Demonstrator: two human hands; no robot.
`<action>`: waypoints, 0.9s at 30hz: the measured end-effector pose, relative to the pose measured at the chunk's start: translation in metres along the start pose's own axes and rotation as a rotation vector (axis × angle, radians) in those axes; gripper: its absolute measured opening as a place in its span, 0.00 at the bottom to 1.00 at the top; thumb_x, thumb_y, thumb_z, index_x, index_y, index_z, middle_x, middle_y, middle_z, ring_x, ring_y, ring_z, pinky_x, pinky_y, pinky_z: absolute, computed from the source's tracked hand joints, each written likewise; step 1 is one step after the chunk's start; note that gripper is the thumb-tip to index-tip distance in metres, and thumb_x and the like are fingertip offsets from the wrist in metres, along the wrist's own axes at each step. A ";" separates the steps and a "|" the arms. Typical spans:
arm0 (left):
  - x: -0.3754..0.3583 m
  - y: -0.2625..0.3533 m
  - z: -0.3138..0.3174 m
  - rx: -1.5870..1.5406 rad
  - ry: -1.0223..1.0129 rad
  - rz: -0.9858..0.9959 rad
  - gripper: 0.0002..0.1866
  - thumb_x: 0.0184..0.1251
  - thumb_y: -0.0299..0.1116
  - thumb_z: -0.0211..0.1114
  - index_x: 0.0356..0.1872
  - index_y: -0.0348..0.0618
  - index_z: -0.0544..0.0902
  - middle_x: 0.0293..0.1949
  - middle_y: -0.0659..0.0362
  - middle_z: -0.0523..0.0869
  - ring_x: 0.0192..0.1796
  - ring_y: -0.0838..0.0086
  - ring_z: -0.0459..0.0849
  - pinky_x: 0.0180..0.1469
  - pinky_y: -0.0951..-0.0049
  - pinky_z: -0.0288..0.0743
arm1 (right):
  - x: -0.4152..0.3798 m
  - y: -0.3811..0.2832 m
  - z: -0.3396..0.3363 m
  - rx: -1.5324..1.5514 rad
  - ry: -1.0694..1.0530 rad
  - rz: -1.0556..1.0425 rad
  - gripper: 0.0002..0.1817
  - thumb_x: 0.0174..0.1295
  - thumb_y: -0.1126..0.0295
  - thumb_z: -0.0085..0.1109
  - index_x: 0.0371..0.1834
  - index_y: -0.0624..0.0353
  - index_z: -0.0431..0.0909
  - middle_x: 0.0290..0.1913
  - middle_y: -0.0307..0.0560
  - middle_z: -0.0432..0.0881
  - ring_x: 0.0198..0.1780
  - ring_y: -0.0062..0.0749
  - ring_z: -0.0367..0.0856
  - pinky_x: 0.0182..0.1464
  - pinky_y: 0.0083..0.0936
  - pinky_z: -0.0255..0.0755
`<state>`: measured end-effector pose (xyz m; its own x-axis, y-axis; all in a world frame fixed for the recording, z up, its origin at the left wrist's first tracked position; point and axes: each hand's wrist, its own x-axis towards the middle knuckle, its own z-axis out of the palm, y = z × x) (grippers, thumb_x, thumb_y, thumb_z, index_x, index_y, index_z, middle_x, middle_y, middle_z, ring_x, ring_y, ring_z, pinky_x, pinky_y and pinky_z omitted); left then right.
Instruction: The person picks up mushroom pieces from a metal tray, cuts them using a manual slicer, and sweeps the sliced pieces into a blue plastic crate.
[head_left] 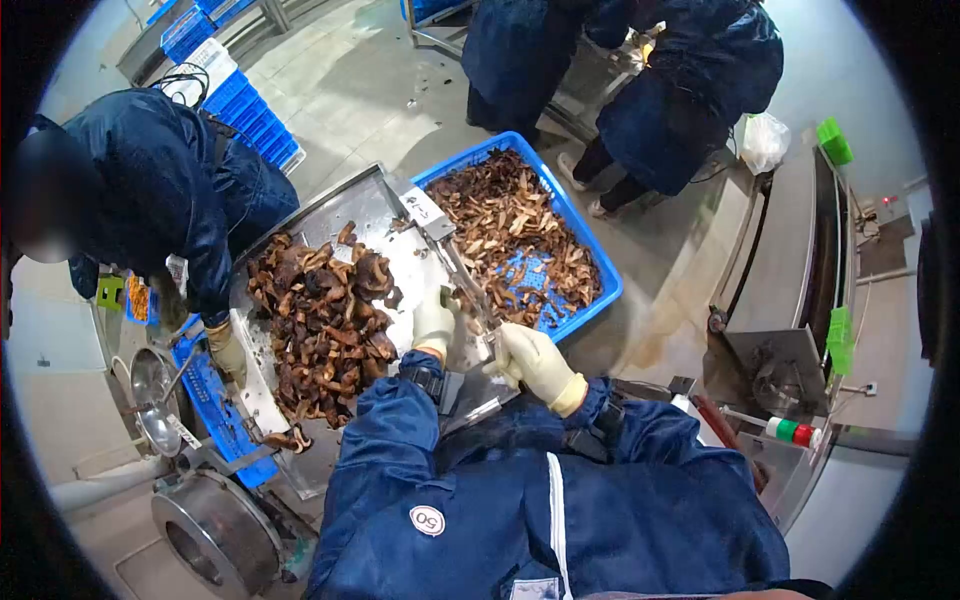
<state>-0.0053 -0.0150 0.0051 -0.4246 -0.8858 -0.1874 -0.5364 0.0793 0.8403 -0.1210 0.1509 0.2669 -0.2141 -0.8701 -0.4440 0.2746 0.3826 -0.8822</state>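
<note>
My gloved right hand (535, 362) is wrapped around the near end of a long metal cutter lever (468, 280). That lever runs along the right edge of a steel table (408, 262). Just left of it, my gloved left hand (433, 325) has its fingers together on a small dark brown mushroom piece (451, 298), partly hidden. To the left of that hand lies a heap of brown mushrooms (322, 325). Beyond the lever, a blue plastic crate (612, 285) holds many sliced brown pieces (505, 205).
A co-worker (165, 185) leans in at the left, one gloved hand (226, 352) at the table edge. Two more people (690, 90) stand at the back. Blue crates (245, 105) are stacked back left. A round metal machine part (215, 535) stands front left, a conveyor (780, 250) on the right.
</note>
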 end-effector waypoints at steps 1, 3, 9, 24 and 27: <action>-0.005 0.023 -0.012 0.051 -0.010 0.008 0.14 0.62 0.29 0.73 0.48 0.39 0.84 0.38 0.53 0.88 0.39 0.70 0.86 0.43 0.69 0.81 | 0.000 0.012 -0.002 0.021 -0.036 -0.031 0.21 0.79 0.56 0.41 0.34 0.60 0.74 0.24 0.40 0.76 0.25 0.24 0.74 0.36 0.23 0.73; -0.008 0.048 -0.024 0.013 -0.027 -0.006 0.14 0.62 0.28 0.71 0.48 0.39 0.84 0.38 0.53 0.88 0.39 0.68 0.86 0.44 0.68 0.80 | 0.002 0.070 -0.016 0.056 -0.111 -0.095 0.21 0.79 0.57 0.41 0.33 0.60 0.73 0.23 0.40 0.76 0.26 0.24 0.75 0.39 0.25 0.74; -0.018 0.072 -0.038 -0.096 -0.056 -0.059 0.14 0.61 0.27 0.71 0.48 0.37 0.83 0.33 0.56 0.88 0.36 0.72 0.86 0.43 0.69 0.80 | -0.003 0.102 -0.024 -0.050 -0.057 0.034 0.20 0.79 0.57 0.43 0.33 0.59 0.73 0.28 0.39 0.77 0.27 0.23 0.75 0.36 0.23 0.73; -0.012 0.062 -0.026 -0.174 -0.008 -0.073 0.13 0.59 0.27 0.70 0.45 0.37 0.83 0.31 0.54 0.86 0.34 0.71 0.85 0.41 0.68 0.80 | -0.005 0.083 -0.023 -0.067 -0.077 0.038 0.21 0.79 0.59 0.41 0.31 0.61 0.73 0.26 0.43 0.78 0.26 0.26 0.76 0.42 0.26 0.75; -0.017 0.073 -0.032 -0.011 -0.044 -0.137 0.12 0.63 0.27 0.69 0.47 0.38 0.83 0.30 0.56 0.86 0.33 0.70 0.85 0.41 0.68 0.81 | 0.002 0.007 -0.002 0.069 -0.027 -0.017 0.23 0.80 0.58 0.42 0.27 0.60 0.71 0.21 0.39 0.74 0.23 0.23 0.73 0.35 0.24 0.73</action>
<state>-0.0141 -0.0086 0.0854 -0.3802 -0.8668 -0.3225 -0.5833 -0.0459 0.8110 -0.1215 0.1528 0.2595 -0.1942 -0.8846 -0.4239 0.3354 0.3462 -0.8761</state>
